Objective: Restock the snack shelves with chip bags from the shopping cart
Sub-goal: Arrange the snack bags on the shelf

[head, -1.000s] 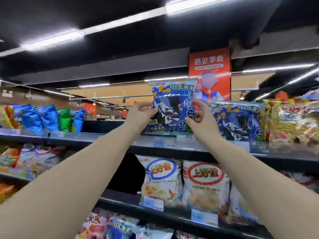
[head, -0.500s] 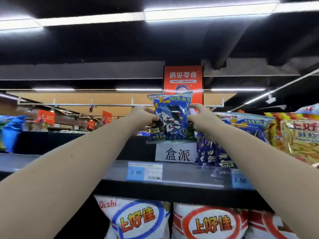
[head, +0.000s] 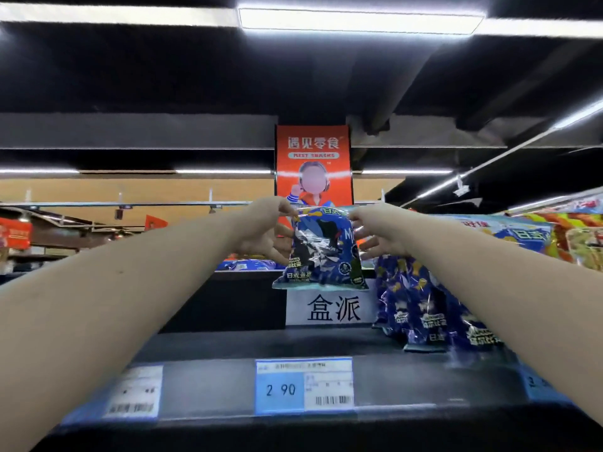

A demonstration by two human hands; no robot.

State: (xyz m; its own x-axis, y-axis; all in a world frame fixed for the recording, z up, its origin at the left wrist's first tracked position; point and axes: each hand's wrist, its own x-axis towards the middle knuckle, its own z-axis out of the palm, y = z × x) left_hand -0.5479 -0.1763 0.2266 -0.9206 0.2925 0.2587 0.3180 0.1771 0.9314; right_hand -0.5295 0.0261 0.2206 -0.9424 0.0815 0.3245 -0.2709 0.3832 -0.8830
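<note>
Chip bag (head: pixel 321 252), blue with dark print, hangs upright over the top shelf (head: pixel 228 347), pinched at its two upper corners. The left hand's (head: pixel 264 230) thumb and forefinger (head: pixel 287 208) nip the corner at 10 o'clock of the bag, and its other fingers fan loosely down beside the left edge. The right hand's (head: pixel 375 233) fingertips (head: pixel 354 216) nip the corner at 2 o'clock, with the remaining fingers spread along the right edge. The bag's bottom seam crosses the top edge of a white sign (head: pixel 331 308) at 6 o'clock; whether they touch cannot be told. From the bag's 4 o'clock a row of matching blue bags (head: pixel 421 308) stands on the shelf, just beside the sign's right edge. Bare dark shelf floor runs from 6 to 8 o'clock, ending at the front lip, where a 2.90 price tag (head: pixel 303 386) sits at 6 o'clock and a blurred white label (head: pixel 133 393) at 8 o'clock. Yellow snack bags (head: pixel 580 236) lie at 3 o'clock, well apart. An orange banner (head: pixel 313 158) hangs at 12 o'clock behind.
</note>
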